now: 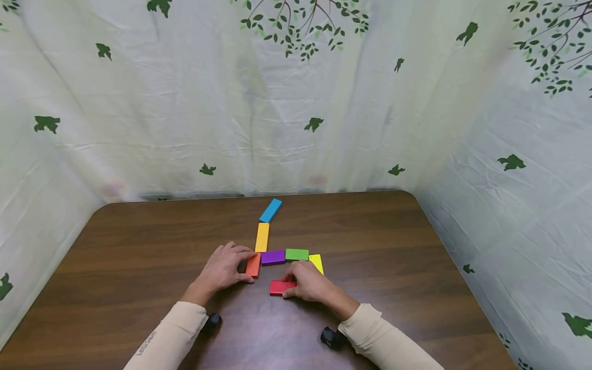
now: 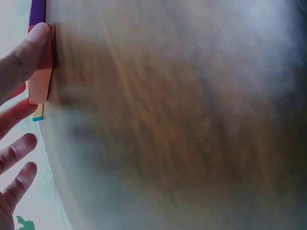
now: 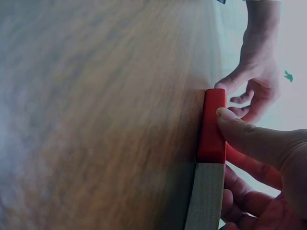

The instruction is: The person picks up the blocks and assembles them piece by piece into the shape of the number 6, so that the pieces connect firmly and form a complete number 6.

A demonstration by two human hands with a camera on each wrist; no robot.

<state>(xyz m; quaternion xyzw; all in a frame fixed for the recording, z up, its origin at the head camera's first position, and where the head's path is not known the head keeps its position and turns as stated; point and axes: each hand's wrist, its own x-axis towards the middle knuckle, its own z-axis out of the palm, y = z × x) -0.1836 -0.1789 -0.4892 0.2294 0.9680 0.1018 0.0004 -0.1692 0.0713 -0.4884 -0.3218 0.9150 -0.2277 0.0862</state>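
Between its thumb and forefinger, my left hand point(image 1: 225, 267) pinches an orange block point(image 1: 253, 265) lying flat on the table. The left wrist view shows the thumb at one end of this block point(image 2: 43, 72) and a finger at the other. Lower right, my right hand point(image 1: 311, 282) grips a red block point(image 1: 277, 288), its thumb on the near side; part of the block is hidden under the fingers. Beside the orange block runs a purple block point(image 1: 273, 258), then a green block point(image 1: 297, 255) and a yellow block point(image 1: 316, 262), partly behind the right hand.
Beyond the orange block, an amber block point(image 1: 262, 237) leads to a slanted blue block point(image 1: 270, 210) near the far edge of the brown wooden table point(image 1: 379, 231). A white curtain point(image 1: 185, 103) with leaf prints surrounds the table. Black devices point(image 1: 333, 338) sit at both wrists.
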